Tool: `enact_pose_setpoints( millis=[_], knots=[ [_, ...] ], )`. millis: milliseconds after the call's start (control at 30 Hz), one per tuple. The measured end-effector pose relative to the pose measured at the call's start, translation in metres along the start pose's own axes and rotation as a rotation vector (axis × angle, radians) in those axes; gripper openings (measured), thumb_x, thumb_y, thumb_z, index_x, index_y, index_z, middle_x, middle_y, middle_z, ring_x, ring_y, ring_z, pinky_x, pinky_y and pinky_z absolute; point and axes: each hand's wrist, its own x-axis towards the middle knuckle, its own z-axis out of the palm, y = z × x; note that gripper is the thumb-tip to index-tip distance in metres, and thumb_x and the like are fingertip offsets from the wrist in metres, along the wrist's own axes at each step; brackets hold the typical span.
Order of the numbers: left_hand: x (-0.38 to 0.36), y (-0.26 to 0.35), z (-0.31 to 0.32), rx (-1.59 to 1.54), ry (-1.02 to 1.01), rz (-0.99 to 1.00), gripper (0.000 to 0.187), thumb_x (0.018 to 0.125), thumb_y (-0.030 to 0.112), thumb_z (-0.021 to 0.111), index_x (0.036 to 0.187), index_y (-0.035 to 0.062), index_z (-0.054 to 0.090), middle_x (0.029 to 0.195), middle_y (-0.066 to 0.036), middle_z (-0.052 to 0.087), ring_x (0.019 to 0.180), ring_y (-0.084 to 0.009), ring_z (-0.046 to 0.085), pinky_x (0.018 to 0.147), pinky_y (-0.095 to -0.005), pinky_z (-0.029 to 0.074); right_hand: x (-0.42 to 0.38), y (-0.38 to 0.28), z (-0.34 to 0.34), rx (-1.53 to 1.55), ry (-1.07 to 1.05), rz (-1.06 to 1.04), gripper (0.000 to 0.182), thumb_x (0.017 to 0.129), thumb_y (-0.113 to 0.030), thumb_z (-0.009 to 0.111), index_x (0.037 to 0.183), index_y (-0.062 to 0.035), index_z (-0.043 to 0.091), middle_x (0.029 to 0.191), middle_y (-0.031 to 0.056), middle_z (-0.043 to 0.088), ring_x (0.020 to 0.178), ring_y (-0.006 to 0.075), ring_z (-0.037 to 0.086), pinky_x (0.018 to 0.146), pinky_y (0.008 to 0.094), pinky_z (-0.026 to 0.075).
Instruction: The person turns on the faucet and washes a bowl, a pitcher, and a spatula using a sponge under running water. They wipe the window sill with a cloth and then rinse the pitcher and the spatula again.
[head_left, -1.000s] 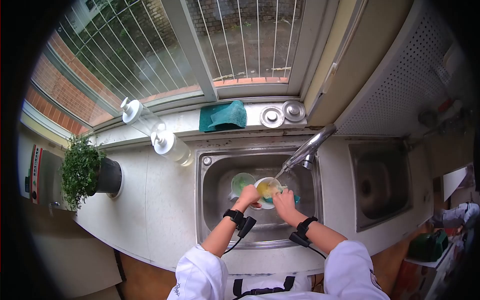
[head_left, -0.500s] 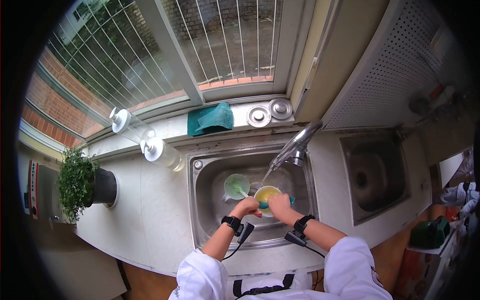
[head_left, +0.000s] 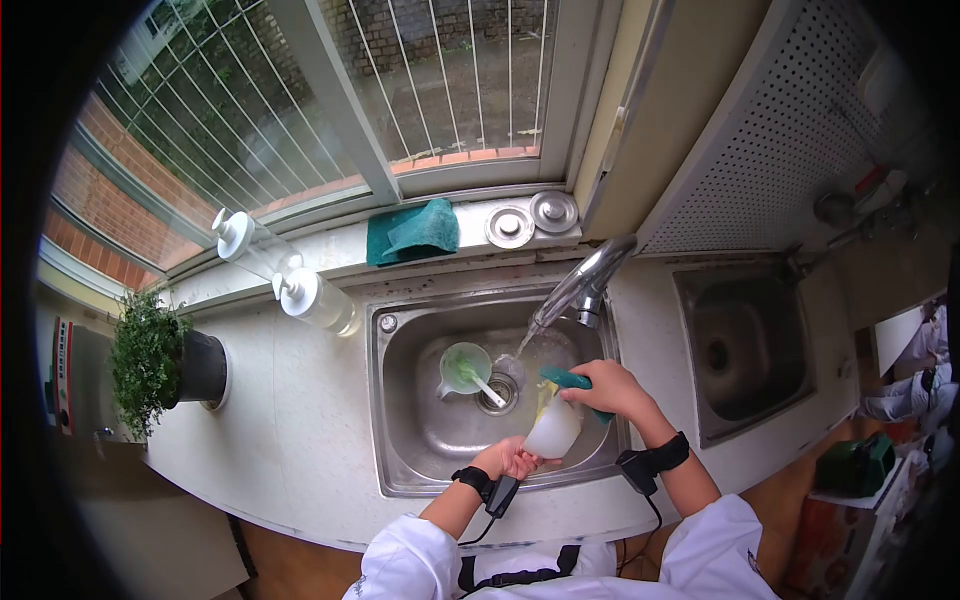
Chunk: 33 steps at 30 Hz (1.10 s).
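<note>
My left hand (head_left: 508,458) grips a white bowl (head_left: 553,434) from below, over the front of the steel sink. The bowl is tipped on its side, its opening turned away from me, with some yellow at the rim. My right hand (head_left: 612,388) is closed around a green scouring pad (head_left: 566,378), held at the bowl's upper edge; part of the pad sticks out below the fingers. A second pale bowl (head_left: 465,366) with green inside rests in the sink, and a white-handled utensil (head_left: 488,390) leans out of it toward the drain. Water runs from the tap (head_left: 580,290).
The sink's steel rim (head_left: 376,420) surrounds the work. On the sill lie green cloths (head_left: 415,232) and two metal drain lids (head_left: 510,227). Pump bottles (head_left: 318,300) and a potted plant (head_left: 150,365) stand left. A second sink (head_left: 740,350) is at right.
The bowl has gone from upright to tipped on its side. My left hand has moved down to hold it from below; my right hand with the pad has moved up and right.
</note>
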Motion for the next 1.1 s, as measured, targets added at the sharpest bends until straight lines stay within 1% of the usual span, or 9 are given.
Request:
enact_pose_setpoints(
  millis=[367, 533, 600, 667, 767, 867, 967, 1000, 1100],
  knots=[
    [-0.010, -0.020, 0.031, -0.434, -0.272, 0.202, 0.040, 0.096, 0.024, 0.038, 0.118, -0.0082, 0.048, 0.063, -0.008, 0.053, 0.043, -0.0090, 0.045, 0.032, -0.0146, 0.034, -0.017, 0.007, 0.056, 0.491, 0.532, -0.005, 0.039, 0.084, -0.026, 0.061, 0.120, -0.0113, 0.059, 0.098, 0.0210, 0.065, 0.090, 0.0340, 0.063, 0.079, 0.0366, 0.048],
    [0.008, -0.034, 0.037, -0.584, -0.504, 0.231, 0.033, 0.094, 0.017, 0.034, 0.111, -0.0072, 0.048, 0.076, -0.010, 0.055, 0.054, -0.0139, 0.054, 0.041, -0.0177, 0.045, -0.045, -0.009, 0.113, 0.315, 0.582, 0.054, 0.038, 0.082, -0.023, 0.064, 0.118, -0.0125, 0.061, 0.108, 0.0161, 0.063, 0.080, 0.0325, 0.057, 0.078, 0.0350, 0.046],
    [0.014, -0.017, 0.021, -0.452, -0.371, 0.497, 0.030, 0.090, 0.009, 0.034, 0.111, -0.0095, 0.046, 0.088, -0.016, 0.056, 0.070, -0.0235, 0.059, 0.057, -0.0262, 0.051, -0.056, -0.011, 0.132, 0.107, 0.655, -0.113, 0.039, 0.081, -0.023, 0.064, 0.118, -0.0119, 0.061, 0.108, 0.0143, 0.064, 0.077, 0.0308, 0.054, 0.077, 0.0348, 0.046],
    [0.018, -0.003, 0.013, -0.307, -0.234, 0.755, 0.028, 0.086, 0.001, 0.035, 0.110, -0.0119, 0.043, 0.100, -0.021, 0.057, 0.085, -0.0331, 0.063, 0.073, -0.0346, 0.058, -0.062, 0.000, 0.143, 0.178, 0.613, -0.049, 0.039, 0.082, -0.022, 0.064, 0.120, -0.0120, 0.060, 0.102, 0.0180, 0.064, 0.075, 0.0297, 0.055, 0.076, 0.0357, 0.046],
    [0.009, -0.009, 0.035, -0.059, 0.175, 1.098, 0.037, 0.082, -0.005, 0.034, 0.118, -0.0148, 0.033, 0.107, -0.024, 0.053, 0.083, -0.0352, 0.063, 0.072, -0.0355, 0.059, -0.070, 0.005, 0.123, 0.327, 0.642, 0.133, 0.040, 0.082, -0.019, 0.064, 0.121, -0.0120, 0.059, 0.092, 0.0194, 0.065, 0.072, 0.0298, 0.056, 0.073, 0.0367, 0.046],
    [-0.020, -0.038, 0.074, 0.402, 0.365, 1.209, 0.051, 0.080, -0.005, 0.037, 0.129, -0.0039, 0.025, 0.118, -0.024, 0.046, 0.089, -0.0333, 0.063, 0.071, -0.0351, 0.060, -0.071, 0.002, 0.105, 0.421, 0.798, 0.130, 0.039, 0.080, -0.017, 0.065, 0.118, -0.0125, 0.061, 0.079, 0.0191, 0.062, 0.071, 0.0304, 0.055, 0.071, 0.0384, 0.046],
    [-0.020, -0.036, 0.066, 0.594, 0.324, 1.211, 0.057, 0.083, 0.004, 0.043, 0.135, 0.0075, 0.022, 0.122, -0.020, 0.044, 0.096, -0.0310, 0.061, 0.071, -0.0359, 0.060, -0.081, -0.026, 0.079, 0.142, 0.608, 0.125, 0.041, 0.078, -0.015, 0.066, 0.118, -0.0128, 0.061, 0.087, 0.0158, 0.066, 0.073, 0.0286, 0.056, 0.071, 0.0375, 0.046],
    [-0.022, -0.035, 0.066, 0.609, 0.271, 1.190, 0.059, 0.084, 0.008, 0.045, 0.137, 0.0116, 0.021, 0.124, -0.019, 0.043, 0.098, -0.0306, 0.061, 0.071, -0.0364, 0.059, -0.073, -0.023, 0.081, 0.013, 0.704, -0.102, 0.041, 0.073, -0.012, 0.068, 0.114, -0.0125, 0.064, 0.098, 0.0096, 0.068, 0.079, 0.0264, 0.055, 0.071, 0.0356, 0.045],
    [-0.028, -0.039, 0.072, 0.640, 0.449, 1.357, 0.064, 0.086, 0.022, 0.050, 0.140, 0.0187, 0.016, 0.130, -0.016, 0.038, 0.109, -0.0301, 0.054, 0.072, -0.0389, 0.058, -0.057, -0.026, 0.069, -0.295, 0.699, -0.199, 0.037, 0.072, -0.012, 0.068, 0.109, -0.0152, 0.066, 0.110, 0.0018, 0.066, 0.084, 0.0262, 0.053, 0.073, 0.0340, 0.045]
  ],
)
